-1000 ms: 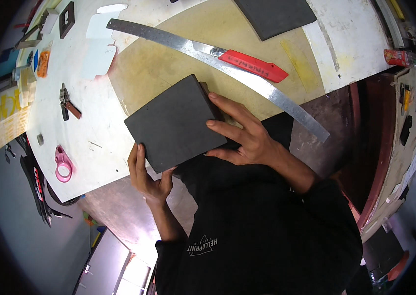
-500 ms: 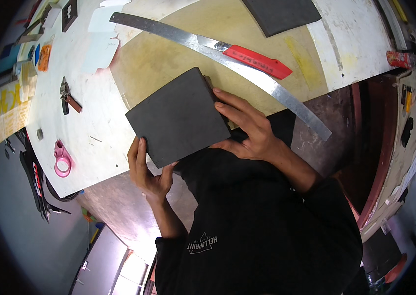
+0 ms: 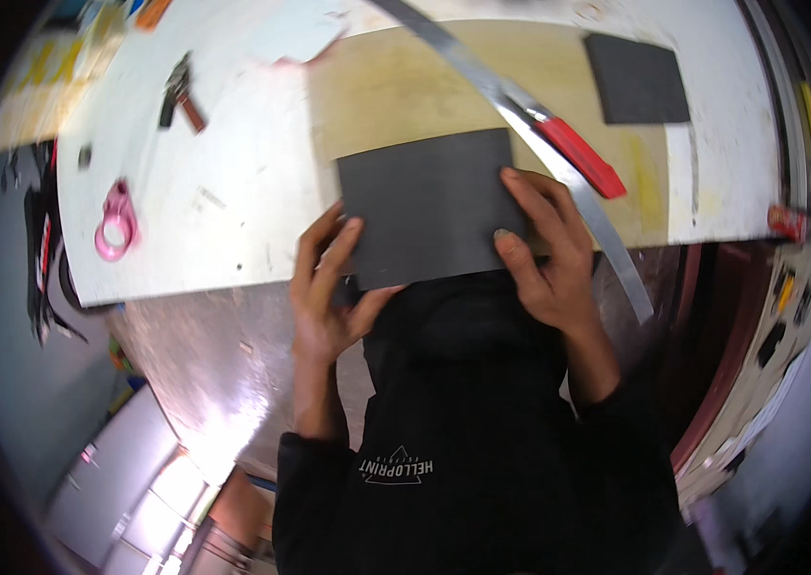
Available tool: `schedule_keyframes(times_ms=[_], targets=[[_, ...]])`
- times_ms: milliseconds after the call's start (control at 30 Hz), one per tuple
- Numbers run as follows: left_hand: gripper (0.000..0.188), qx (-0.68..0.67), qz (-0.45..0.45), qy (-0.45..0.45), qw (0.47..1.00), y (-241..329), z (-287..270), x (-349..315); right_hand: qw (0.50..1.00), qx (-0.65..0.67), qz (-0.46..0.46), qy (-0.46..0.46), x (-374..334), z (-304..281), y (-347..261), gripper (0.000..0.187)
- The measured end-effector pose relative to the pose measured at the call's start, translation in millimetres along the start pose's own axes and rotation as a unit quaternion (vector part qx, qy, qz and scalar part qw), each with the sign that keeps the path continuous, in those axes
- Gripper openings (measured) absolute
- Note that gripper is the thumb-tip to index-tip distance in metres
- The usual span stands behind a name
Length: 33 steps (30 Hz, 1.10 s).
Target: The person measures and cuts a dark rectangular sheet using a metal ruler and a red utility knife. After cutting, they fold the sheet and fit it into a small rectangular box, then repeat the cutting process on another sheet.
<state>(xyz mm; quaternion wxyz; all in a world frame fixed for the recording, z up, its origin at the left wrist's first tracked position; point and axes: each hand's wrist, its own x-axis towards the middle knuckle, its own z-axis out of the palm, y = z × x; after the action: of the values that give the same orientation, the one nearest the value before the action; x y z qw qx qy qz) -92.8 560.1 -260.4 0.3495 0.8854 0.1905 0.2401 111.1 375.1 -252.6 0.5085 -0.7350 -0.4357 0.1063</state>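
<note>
A dark grey rectangular panel with a matte face is between my two hands, over the front edge of the table. My left hand grips its left side, fingertips along the edge and thumb at the lower left corner. On the other side, my right hand holds the right edge, with its thumb by the lower part of that edge. The panel's underside is hidden. Just beyond its right side, a red-handled cutter lies on a long metal ruler that appears curved.
A second dark grey panel lies at the far right on the white table. A tan mat lies in the middle. Pliers and a pink ring-shaped tool are at the left. The ruler overhangs the front edge.
The panel has turned to sit nearly level, still in both hands. My right thumb has moved from under the lower edge to the right side. The whole view has turned as well.
</note>
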Motion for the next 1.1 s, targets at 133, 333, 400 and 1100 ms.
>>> schedule_keyframes(times_ms=[133, 333, 400, 1100], targets=[[0.080, -0.065, -0.016, 0.020, 0.998, 1.3, 0.4, 1.5, 0.999, -0.022, 0.024, -0.005, 0.1, 4.5, -0.1, 0.050], [0.081, -0.159, -0.030, 0.107, 0.981, 1.9, 24.4, -8.4, 0.998, 0.001, 0.069, 0.001, -10.9, 6.3, 5.9, 0.051], [0.066, -0.231, -0.053, 0.111, 0.965, -1.8, 27.3, -11.4, 0.997, 0.002, 0.080, 0.003, -12.8, 4.2, 6.0, 0.052], [0.042, -0.328, -0.117, 0.015, 0.937, -10.6, -6.5, 6.3, 0.984, 0.053, 0.166, 0.022, -9.4, 9.1, 0.6, 0.065]])
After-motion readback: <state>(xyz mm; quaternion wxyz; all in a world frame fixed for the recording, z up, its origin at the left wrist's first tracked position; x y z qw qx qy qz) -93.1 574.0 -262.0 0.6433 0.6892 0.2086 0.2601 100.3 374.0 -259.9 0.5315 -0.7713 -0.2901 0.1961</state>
